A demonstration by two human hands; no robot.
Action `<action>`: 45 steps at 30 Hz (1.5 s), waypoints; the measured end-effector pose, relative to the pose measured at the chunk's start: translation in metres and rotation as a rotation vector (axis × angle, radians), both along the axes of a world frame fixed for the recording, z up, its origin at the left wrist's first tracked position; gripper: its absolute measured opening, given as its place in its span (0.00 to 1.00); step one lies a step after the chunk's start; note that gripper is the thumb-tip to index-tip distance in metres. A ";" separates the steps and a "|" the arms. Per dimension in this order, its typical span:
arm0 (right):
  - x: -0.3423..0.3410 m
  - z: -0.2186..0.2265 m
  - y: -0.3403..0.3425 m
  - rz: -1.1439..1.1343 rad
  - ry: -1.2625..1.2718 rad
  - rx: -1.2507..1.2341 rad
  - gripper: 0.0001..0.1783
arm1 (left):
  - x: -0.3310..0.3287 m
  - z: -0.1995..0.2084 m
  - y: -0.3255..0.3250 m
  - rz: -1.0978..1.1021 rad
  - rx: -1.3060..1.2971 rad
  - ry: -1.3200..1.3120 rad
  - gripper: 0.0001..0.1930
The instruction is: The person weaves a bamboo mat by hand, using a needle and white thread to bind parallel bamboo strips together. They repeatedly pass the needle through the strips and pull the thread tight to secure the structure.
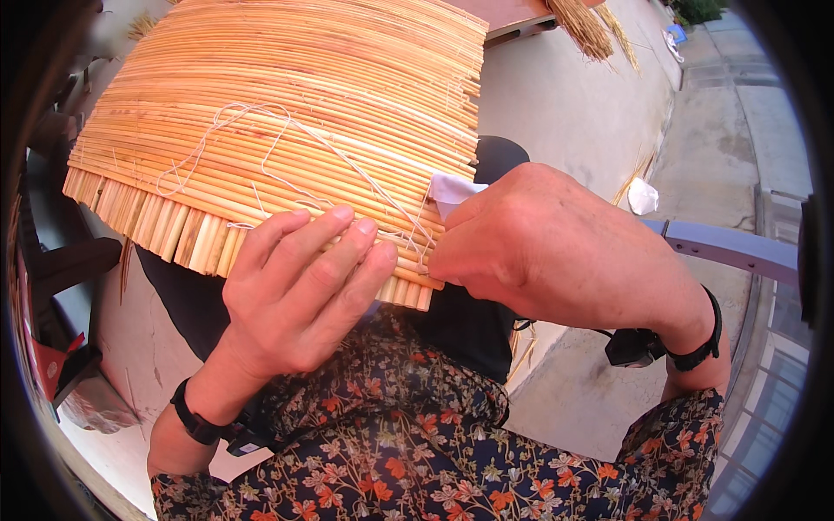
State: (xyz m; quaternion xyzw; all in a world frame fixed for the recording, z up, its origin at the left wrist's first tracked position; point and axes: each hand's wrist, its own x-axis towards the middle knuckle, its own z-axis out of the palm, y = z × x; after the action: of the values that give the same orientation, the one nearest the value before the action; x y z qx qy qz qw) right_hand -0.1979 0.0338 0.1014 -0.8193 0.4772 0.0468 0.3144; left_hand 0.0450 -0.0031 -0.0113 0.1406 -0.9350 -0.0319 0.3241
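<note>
As the left hand (291,300) lies loosely spread on the reed mat (295,87), centre-frame, the right hand (556,239), perhaps pinching thread (345,158), seems mid-stitch, needing tension.

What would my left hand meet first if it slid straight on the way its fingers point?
Your left hand, resting on the golden mat of slender stalks, would probably meet the thin white thread just ahead; how far that lifts off is unclear.
</note>
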 end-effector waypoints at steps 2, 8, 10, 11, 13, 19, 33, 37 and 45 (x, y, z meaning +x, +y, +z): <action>0.001 0.006 -0.003 0.057 0.072 -0.039 0.05 | 0.001 0.003 -0.002 -0.016 -0.047 0.025 0.14; 0.000 0.009 -0.020 -0.126 -0.112 0.240 0.07 | 0.002 0.012 -0.002 -0.064 -0.230 0.039 0.17; -0.009 0.009 -0.035 -0.160 -0.203 0.278 0.06 | -0.003 0.012 -0.008 -0.042 -0.225 0.098 0.19; -0.016 0.011 -0.034 -0.194 -0.215 0.268 0.05 | -0.006 0.015 -0.008 -0.024 -0.249 0.127 0.19; -0.027 0.014 -0.037 -0.174 -0.137 0.250 0.08 | -0.015 0.013 -0.017 -0.039 -0.306 0.166 0.22; -0.029 0.009 -0.076 -0.208 -0.268 0.199 0.10 | -0.019 0.025 -0.074 -0.087 -0.399 0.233 0.22; -0.037 0.032 -0.103 -0.296 -0.476 0.128 0.11 | -0.010 0.077 -0.125 -0.127 -0.328 0.094 0.27; -0.031 0.037 -0.101 -0.286 -0.405 0.086 0.11 | -0.007 0.084 -0.124 -0.203 -0.213 0.022 0.27; -0.026 0.041 -0.096 -0.210 -0.320 0.075 0.09 | -0.012 0.077 -0.122 -0.227 -0.347 0.116 0.22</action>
State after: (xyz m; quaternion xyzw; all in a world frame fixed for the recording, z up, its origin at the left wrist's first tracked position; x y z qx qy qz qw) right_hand -0.2239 -0.0618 0.1428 -0.7498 0.5016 -0.0995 0.4199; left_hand 0.0331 -0.1253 0.0657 -0.0255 -0.9160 0.0851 0.3911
